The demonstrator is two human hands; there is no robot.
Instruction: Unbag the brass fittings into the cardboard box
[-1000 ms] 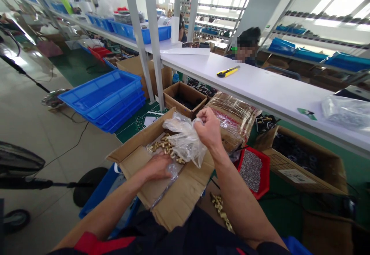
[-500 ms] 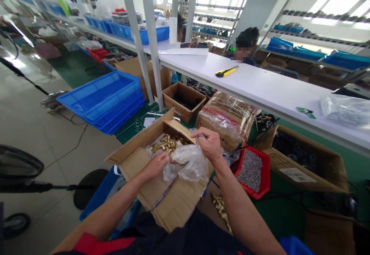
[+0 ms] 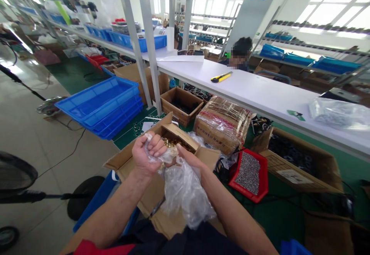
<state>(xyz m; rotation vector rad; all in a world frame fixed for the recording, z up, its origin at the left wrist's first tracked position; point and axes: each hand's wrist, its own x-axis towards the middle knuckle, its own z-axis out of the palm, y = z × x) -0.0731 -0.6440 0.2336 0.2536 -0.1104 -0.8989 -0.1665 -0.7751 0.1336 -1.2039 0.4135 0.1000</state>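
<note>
My left hand [image 3: 148, 151] is closed in a fist round a bunched part of a clear plastic bag [image 3: 187, 193]. My right hand [image 3: 187, 157] is against the same bag, its fingers partly hidden by the film and the thumb pointing up toward the left hand. The bag hangs down between my forearms over the front flaps. Under both hands is an open cardboard box [image 3: 182, 131] with its flaps spread. Small brass-coloured metal parts [image 3: 185, 145] lie inside it, partly covered by my hands.
A red bin [image 3: 263, 187] of small silvery pieces stands to the right, beside a cardboard box of black parts [image 3: 291, 158]. Stacked blue trays [image 3: 101, 100] are at left. A yellow utility knife [image 3: 221, 77] lies on the white bench [image 3: 260, 89]; a person [image 3: 241, 54] is behind it.
My left hand has risen from inside the box and gripped the bag. My right hand has left the box's edge and moved down onto the bag, which now hangs lower.
</note>
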